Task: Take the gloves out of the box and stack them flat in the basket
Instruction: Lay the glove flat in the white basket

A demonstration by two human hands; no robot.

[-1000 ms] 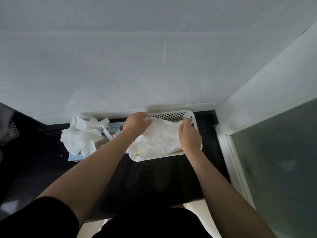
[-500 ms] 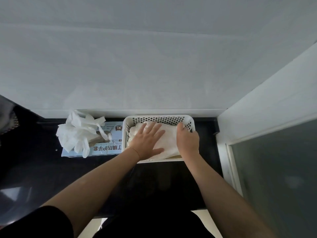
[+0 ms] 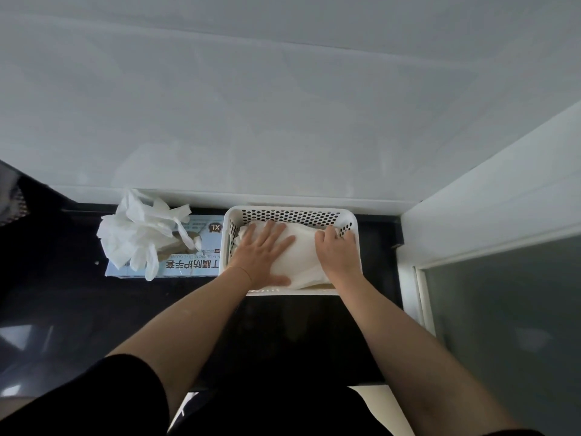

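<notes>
A white perforated basket [image 3: 351, 219] is parked on the dark counter [image 3: 78, 309], right up against the white wall [image 3: 283, 121]; a pile of white gloves [image 3: 303, 256] is laid pretty flat inside it; the left hand [image 3: 262, 256] is spread palm-down on the basket's left half, fingers straight and fanned, so the pile is being pressed, not grabbed; the right hand [image 3: 338, 253] is set on the basket's right side, fingers bent over the gloves near the far right corner, though whether anything is actually pinched there can't be told; the box [image 3: 188, 262] is sat just left of the basket, touching or nearly so; a crumpled bunch of loose gloves [image 3: 138, 234] is spilled out of its top.
</notes>
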